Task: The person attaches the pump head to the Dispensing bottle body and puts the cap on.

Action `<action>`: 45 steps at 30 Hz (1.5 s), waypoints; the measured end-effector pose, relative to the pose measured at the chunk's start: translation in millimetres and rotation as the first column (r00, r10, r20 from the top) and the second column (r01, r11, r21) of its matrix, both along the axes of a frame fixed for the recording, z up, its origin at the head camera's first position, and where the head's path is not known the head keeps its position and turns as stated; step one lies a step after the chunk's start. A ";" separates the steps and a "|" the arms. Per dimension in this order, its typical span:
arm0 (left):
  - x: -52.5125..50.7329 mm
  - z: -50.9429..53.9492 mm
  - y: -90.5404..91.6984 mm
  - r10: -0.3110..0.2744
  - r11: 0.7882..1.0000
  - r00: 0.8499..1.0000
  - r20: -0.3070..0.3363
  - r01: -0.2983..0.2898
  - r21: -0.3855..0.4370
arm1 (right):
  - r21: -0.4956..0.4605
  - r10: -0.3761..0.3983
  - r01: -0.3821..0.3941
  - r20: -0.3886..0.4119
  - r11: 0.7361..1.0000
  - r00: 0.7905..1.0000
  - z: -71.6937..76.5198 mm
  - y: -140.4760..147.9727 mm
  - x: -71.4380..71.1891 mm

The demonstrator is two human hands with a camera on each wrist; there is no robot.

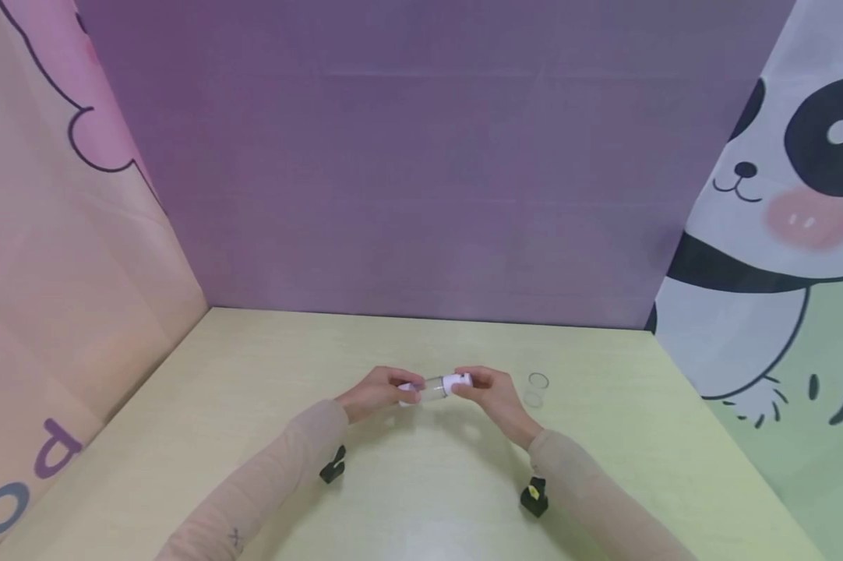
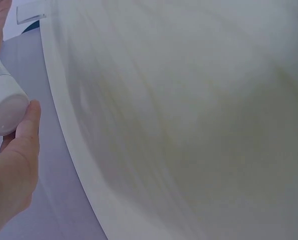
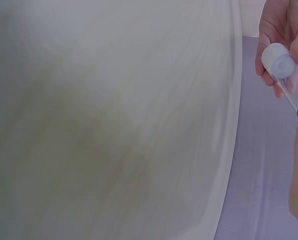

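A slim clear bottle (image 1: 432,389) with a white part at each end is held above the table, lying nearly level between both hands. My left hand (image 1: 378,393) grips the white left end between thumb and fingers; that round end (image 2: 8,107) faces the left wrist camera. At the other end, my right hand (image 1: 493,396) pinches the white right end (image 1: 456,382). Seen in the right wrist view, the clear barrel (image 3: 294,90) looks see-through, with the left hand's fingers around its far end. To the right of the right hand stands a clear cup-like piece (image 1: 535,389) on the table.
The pale yellow table (image 1: 407,499) runs back to a purple cloth wall (image 1: 421,171). Printed cloth walls stand at both sides, the right one with a panda (image 1: 751,234). Black wrist devices (image 1: 534,497) sit below both sleeves.
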State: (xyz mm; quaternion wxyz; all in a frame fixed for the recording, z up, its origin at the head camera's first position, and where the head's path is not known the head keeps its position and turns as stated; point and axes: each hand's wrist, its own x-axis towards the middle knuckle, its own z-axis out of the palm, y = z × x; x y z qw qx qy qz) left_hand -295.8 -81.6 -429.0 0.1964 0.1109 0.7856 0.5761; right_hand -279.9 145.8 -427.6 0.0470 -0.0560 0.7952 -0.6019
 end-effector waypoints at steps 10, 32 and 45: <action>-2.9 -2.0 -0.9 -0.003 1.000 1.000 -0.002 0.003 -0.004 | -0.007 0.050 -0.050 -0.015 0.999 0.999 0.9 0.7 0.5; -6.3 -1.0 -0.8 -0.015 1.000 1.000 -0.024 0.015 -0.017 | -0.048 0.089 -0.091 -0.028 0.995 0.996 8.1 3.2 -2.2; -8.5 -1.3 -7.3 -0.022 1.000 0.999 -0.031 0.022 -0.019 | 0.003 0.059 -0.059 -0.016 0.998 0.998 6.9 -1.6 -3.3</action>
